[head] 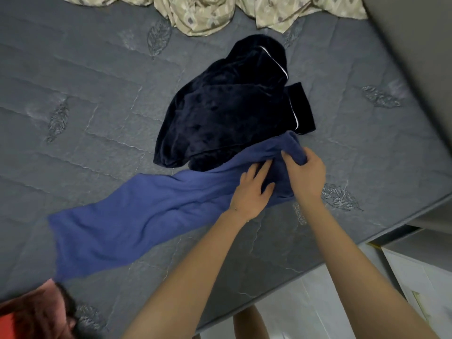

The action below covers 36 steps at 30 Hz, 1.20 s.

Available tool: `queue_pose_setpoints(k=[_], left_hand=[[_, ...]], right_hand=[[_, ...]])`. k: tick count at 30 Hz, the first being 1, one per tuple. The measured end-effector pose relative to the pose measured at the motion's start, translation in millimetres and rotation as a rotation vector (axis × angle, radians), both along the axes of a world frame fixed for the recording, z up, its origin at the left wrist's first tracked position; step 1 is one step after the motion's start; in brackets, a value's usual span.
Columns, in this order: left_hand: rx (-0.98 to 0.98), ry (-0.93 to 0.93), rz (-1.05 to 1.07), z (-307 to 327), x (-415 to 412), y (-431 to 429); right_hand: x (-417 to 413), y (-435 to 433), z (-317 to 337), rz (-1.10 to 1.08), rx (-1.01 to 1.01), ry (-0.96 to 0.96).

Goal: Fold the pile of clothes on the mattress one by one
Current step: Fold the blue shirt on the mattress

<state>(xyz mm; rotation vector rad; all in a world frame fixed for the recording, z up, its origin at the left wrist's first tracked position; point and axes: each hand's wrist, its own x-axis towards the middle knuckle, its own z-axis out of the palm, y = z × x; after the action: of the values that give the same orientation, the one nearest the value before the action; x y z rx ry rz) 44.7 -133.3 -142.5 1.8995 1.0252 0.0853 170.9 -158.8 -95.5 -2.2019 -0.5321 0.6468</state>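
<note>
A long blue garment (pixel 137 216) lies stretched from the lower left of the grey quilted mattress (pixel 73 99) up to the right. My right hand (pixel 305 172) grips its bunched upper end, fingers curled round the fabric. Just left of that grip, my left hand (pixel 254 189) rests on the cloth with fingers spread and fairly straight. Behind the blue garment sits a crumpled dark navy velvet garment (pixel 227 106) with thin white piping; the blue one overlaps its near edge.
A beige patterned sheet (pixel 220 13) is bunched along the far edge of the mattress. A grey wall (pixel 415 45) borders the right side. White floor tiles (pixel 305 302) and a white cabinet (pixel 420 277) show at the lower right. Red and dark cloth (pixel 29 314) fills the lower left corner.
</note>
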Motion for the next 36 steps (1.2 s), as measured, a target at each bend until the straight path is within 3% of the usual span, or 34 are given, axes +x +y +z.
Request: queue_pose_setpoints(k=[4,8,14,17,20,26,31,36], left_hand=[[0.011,0.221,0.1,-10.6,-22.1,-11.4],[-0.163,0.335,0.227,-36.4,-82.7,-22.2],[-0.607,-0.063,0.698,-30.3,-145.7,-11.0],[-0.79,-0.248,0.871,-14.0,-172.6,10.8],[-0.844,-0.351,0.95,-5.4,-204.6,27.6],[-0.719,-0.318,0.979,-14.3,-276.9,39.2],[-0.366,-0.334,1.121,-17.4,-354.0,45.2],[-0.053,-0.068,1.143,-23.4,-423.8,59.8]], right_hand=[[-14.9,-2.8,-5.8,0.142,-0.157,0.083],[-34.8,-5.1,-15.3,0.165,-0.236,0.26],[-107.0,7.2,-21.8,0.325,-0.158,0.513],[-158.3,20.8,-24.8,0.416,-0.201,0.506],[-210.6,30.3,-25.6,0.5,-0.203,0.466],[-290.3,41.4,-28.8,0.89,-0.184,0.488],[-323.3,41.6,-48.8,0.959,-0.208,0.064],[-337.7,40.3,-67.3,1.029,-0.44,-0.083]])
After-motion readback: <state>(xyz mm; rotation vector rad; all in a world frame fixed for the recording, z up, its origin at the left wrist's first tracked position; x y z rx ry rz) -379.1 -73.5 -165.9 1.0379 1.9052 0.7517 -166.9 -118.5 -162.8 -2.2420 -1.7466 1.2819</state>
